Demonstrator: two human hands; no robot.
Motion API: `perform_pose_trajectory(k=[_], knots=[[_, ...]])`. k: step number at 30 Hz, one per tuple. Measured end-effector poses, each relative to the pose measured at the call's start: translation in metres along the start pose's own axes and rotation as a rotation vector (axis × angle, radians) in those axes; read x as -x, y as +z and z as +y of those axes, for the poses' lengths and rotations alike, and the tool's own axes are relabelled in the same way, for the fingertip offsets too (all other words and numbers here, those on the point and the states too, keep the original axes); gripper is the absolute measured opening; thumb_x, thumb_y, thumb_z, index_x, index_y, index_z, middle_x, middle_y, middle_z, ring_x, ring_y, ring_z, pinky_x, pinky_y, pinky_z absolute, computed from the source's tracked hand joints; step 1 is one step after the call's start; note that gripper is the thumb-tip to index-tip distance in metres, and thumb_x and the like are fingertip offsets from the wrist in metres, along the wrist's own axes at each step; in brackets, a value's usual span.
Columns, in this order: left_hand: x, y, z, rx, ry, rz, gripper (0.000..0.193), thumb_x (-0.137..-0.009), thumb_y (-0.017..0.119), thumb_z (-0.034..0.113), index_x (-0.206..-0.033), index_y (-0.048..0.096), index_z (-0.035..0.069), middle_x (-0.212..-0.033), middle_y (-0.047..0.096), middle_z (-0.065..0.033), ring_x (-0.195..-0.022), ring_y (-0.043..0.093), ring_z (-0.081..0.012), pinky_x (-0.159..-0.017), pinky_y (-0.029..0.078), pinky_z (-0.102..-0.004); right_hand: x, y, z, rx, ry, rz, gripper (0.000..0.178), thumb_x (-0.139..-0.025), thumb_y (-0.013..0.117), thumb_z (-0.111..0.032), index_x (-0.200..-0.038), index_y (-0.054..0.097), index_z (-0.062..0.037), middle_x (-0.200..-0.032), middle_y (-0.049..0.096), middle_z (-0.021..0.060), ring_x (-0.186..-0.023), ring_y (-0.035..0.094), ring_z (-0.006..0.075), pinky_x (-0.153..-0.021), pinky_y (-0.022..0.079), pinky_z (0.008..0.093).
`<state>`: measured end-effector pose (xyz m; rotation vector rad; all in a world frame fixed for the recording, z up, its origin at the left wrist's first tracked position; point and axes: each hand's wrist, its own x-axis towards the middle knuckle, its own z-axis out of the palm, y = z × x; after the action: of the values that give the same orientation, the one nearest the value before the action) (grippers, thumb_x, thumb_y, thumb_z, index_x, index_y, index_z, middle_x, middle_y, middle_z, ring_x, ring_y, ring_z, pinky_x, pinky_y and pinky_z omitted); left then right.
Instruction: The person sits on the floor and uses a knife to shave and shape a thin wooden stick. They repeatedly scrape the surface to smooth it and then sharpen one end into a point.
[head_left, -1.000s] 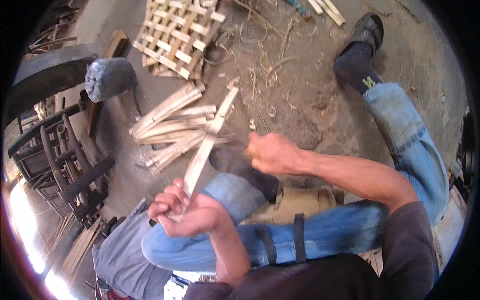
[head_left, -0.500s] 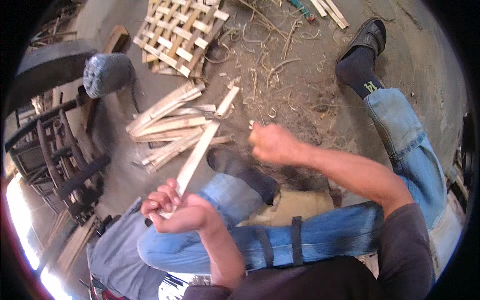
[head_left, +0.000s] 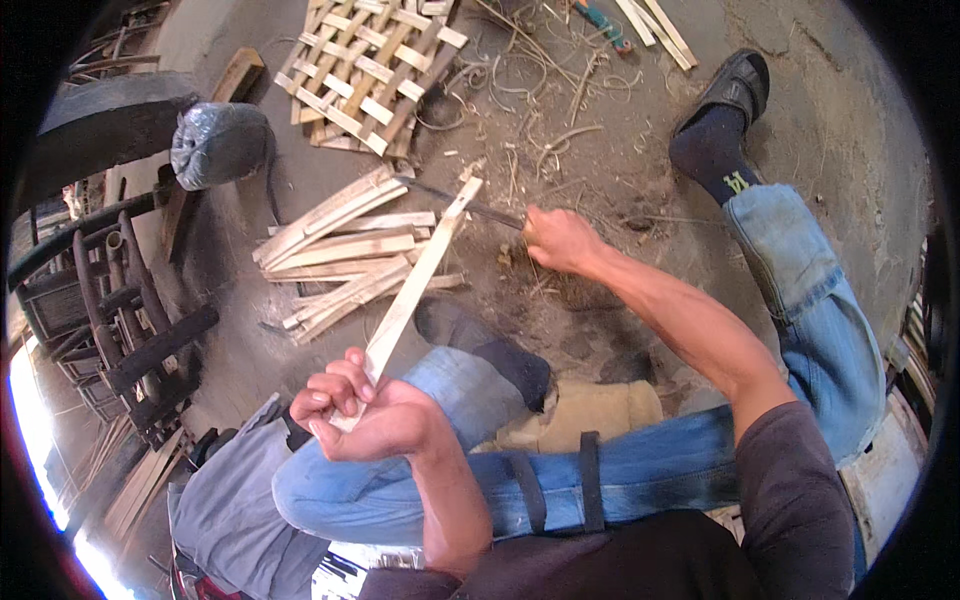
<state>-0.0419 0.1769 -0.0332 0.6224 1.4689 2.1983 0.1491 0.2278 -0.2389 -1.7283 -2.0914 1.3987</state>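
My left hand (head_left: 365,415) grips the near end of a long pale bamboo strip (head_left: 420,275) that slants up and away over my knee. My right hand (head_left: 555,238) is closed around the handle of a dark-bladed knife (head_left: 455,200). The blade reaches left and meets the far tip of the strip. Just left of the strip, a heap of cut bamboo strips (head_left: 340,250) lies on the ground. I sit with legs in blue jeans, one knee under the left hand.
A woven bamboo lattice panel (head_left: 375,70) lies at the top, with shavings scattered beside it. A bundle wrapped in dark plastic (head_left: 220,145) and dark chair frames (head_left: 110,300) stand at the left. My sandalled foot (head_left: 725,110) stretches out at upper right.
My right hand has moved farther out and up with the knife, its blade now at the strip's far tip. My left hand kept its hold on the strip.
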Motion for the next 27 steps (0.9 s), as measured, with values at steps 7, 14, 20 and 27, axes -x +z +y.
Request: perform_pose_trajectory(k=[7,14,20,27], knots=[[-0.015,-0.001,0.024,0.193,-0.011,-0.112,0.019,-0.088,0.041,0.022,-0.072,0.033,0.016,-0.059,0.025,0.0034,-0.052,0.027,-0.0086,-0.068,0.035,-0.0307,0.061,-0.013,-0.081,-0.221,-0.297,-0.047,0.023,-0.078,0.061,-0.017,-0.090,0.061,0.0033,-0.081,0.066,0.0260,-0.080,0.068,0.0419,-0.069,0.056,0.0495],[-0.023,-0.013,0.052,0.262,0.021,-0.177,0.022,-0.089,0.042,0.021,-0.069,0.034,0.018,-0.058,0.025,0.0042,-0.050,0.025,-0.0082,-0.067,0.036,-0.0305,0.062,-0.018,-0.060,-0.109,-0.193,0.106,0.022,-0.076,0.060,-0.016,-0.083,0.062,0.0048,-0.080,0.064,0.0278,-0.081,0.068,0.0423,-0.072,0.056,0.0496],[-0.026,-0.004,0.059,0.375,-0.048,-0.199,0.023,-0.088,0.046,0.026,-0.071,0.035,0.017,-0.058,0.027,0.0038,-0.051,0.024,-0.0078,-0.063,0.035,-0.0298,0.028,-0.024,-0.008,0.012,-0.007,0.257,0.032,-0.076,0.064,-0.019,-0.095,0.053,0.0047,-0.081,0.065,0.0261,-0.082,0.066,0.0446,-0.072,0.054,0.0527],[0.013,0.028,-0.006,0.025,0.145,-0.091,0.028,-0.091,0.042,0.033,-0.072,0.030,0.015,-0.061,0.025,0.0017,-0.054,0.024,-0.0102,-0.063,0.034,-0.0302,0.044,0.007,-0.039,0.008,-0.042,-0.002,0.032,-0.078,0.065,-0.018,-0.101,0.051,0.0002,-0.082,0.067,0.0229,-0.078,0.067,0.0427,-0.068,0.055,0.0515]])
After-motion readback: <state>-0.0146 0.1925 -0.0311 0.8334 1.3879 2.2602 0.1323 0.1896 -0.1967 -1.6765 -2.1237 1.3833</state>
